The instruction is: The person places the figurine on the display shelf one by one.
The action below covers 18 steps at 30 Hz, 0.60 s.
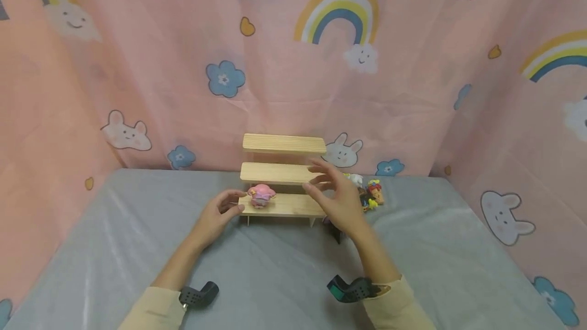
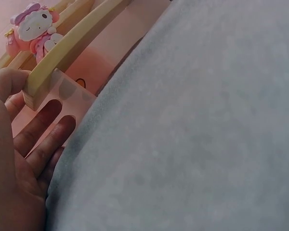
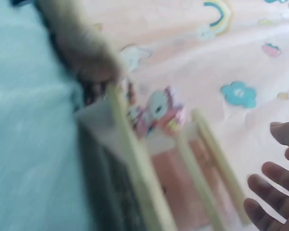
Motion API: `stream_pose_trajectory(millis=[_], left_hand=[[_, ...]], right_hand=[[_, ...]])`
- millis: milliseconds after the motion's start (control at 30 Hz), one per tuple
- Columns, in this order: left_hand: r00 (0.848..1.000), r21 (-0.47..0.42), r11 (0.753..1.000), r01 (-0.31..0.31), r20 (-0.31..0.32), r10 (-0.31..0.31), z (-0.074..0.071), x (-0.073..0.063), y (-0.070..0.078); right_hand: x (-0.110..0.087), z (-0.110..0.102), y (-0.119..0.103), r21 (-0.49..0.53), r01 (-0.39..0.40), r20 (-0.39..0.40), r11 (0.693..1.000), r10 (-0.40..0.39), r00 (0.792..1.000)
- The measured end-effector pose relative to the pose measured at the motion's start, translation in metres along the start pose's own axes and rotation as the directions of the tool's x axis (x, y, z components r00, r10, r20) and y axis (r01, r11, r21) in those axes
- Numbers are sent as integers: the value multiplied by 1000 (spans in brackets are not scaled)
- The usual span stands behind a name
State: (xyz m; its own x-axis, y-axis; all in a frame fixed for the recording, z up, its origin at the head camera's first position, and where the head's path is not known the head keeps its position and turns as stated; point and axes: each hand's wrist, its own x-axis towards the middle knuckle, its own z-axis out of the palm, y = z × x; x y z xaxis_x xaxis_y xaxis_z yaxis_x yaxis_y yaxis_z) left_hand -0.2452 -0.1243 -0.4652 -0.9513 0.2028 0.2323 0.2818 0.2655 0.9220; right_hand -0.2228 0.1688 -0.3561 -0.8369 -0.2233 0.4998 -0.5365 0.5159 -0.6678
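The wooden shelf [image 3: 143,168] is shown blurred; the end of its front board is touched by the left hand [image 3: 94,57]; a pink figure [image 3: 159,108] is seen standing on the shelf near that end; near the shelf the right hand [image 3: 279,198] is held with fingers parted; behind the shelf, a pink curtain [image 3: 178,53] is printed with a blue flower [image 3: 238,94].

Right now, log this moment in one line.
left hand: grips lowest shelf board | right hand: empty, fingers apart | pink figurine: on that board, toward left end
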Motion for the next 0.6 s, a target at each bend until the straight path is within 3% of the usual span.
stream_pose_trajectory(millis=[333,400,467,533,600], left_hand=[[1000,-8,1000,-14,-4,14,1,1,-2],[1000,-8,1000,-15,4,16,2,1,-2],[1000,-11,1000,-15,12,15,3,2,-2],[1000,-10,1000,-14,8,14,2,1,-2],[1000,-8,1000,-12,-3,12,0,1,-1]], right_hand=[[-43,-20,65,-183,51,-149,982,-79,986],[-55,-21,79,-234,71,-245,970,-130,961],[-67,-20,91,-276,48,-362,960,-150,920],[-74,-18,101,-261,-7,-468,965,-120,876],[-77,-16,107,-210,-78,-531,975,-47,846]])
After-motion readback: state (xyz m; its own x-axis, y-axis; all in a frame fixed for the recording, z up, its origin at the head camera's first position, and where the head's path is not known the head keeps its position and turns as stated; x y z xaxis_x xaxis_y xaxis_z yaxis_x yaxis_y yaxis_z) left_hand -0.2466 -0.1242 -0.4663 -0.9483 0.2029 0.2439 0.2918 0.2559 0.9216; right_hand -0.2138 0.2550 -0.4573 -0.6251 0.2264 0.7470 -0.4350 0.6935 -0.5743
